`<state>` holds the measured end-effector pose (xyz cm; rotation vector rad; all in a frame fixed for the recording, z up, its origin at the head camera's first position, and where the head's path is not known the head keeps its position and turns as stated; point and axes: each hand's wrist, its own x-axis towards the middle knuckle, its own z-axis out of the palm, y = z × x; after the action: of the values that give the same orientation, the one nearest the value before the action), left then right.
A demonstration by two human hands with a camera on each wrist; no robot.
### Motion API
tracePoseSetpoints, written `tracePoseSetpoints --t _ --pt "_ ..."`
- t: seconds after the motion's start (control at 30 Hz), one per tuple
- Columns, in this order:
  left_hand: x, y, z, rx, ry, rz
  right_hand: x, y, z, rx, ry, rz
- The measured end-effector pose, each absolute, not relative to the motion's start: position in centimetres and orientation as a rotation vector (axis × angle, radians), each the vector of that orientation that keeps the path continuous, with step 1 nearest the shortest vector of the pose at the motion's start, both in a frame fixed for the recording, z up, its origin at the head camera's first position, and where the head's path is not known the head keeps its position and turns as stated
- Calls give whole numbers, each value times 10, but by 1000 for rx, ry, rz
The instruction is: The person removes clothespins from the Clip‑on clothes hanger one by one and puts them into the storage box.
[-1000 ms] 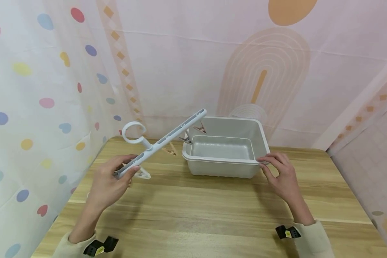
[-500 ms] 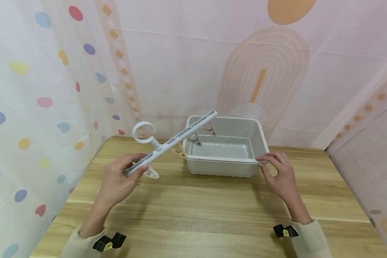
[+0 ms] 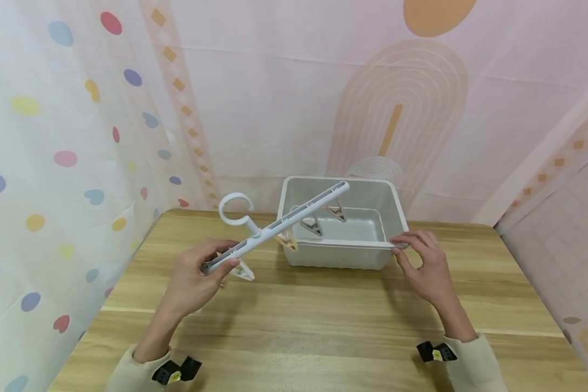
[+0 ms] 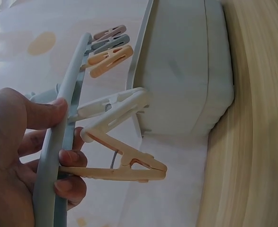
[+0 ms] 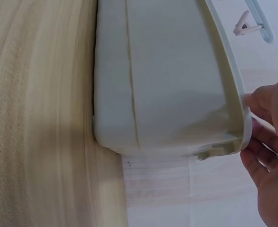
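My left hand grips one end of a pale blue clip hanger, fingers and thumb wrapped about its bar. The bar slants up to the right, its far end over the grey plastic bin. Several clothespins hang below the bar: a white clothespin and a peach clothespin sit nearest my fingers, an orange clothespin farther along. The hanger's hook points upward. My right hand pinches the bin's near right rim corner between thumb and fingers.
The bin stands on a wooden table near its back edge. A patterned curtain hangs close behind the table and along its left side. Black wrist cameras sit at both sleeves.
My left hand has moved right with the hanger, and its far end has come lower over the bin. The right hand and the bin stay where they were.
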<state>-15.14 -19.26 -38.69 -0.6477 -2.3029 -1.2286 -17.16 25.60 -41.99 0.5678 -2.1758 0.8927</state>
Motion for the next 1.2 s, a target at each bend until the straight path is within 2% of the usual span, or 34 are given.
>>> tracePoseSetpoints --t 0.47,1.2 --pt "-149 -180 -398 -713 -2363 -1381 -159 248 -409 501 -2220 930" --pt "-146 -166 -406 -961 -2370 -1331 -145 229 -395 670 -2424 1330"
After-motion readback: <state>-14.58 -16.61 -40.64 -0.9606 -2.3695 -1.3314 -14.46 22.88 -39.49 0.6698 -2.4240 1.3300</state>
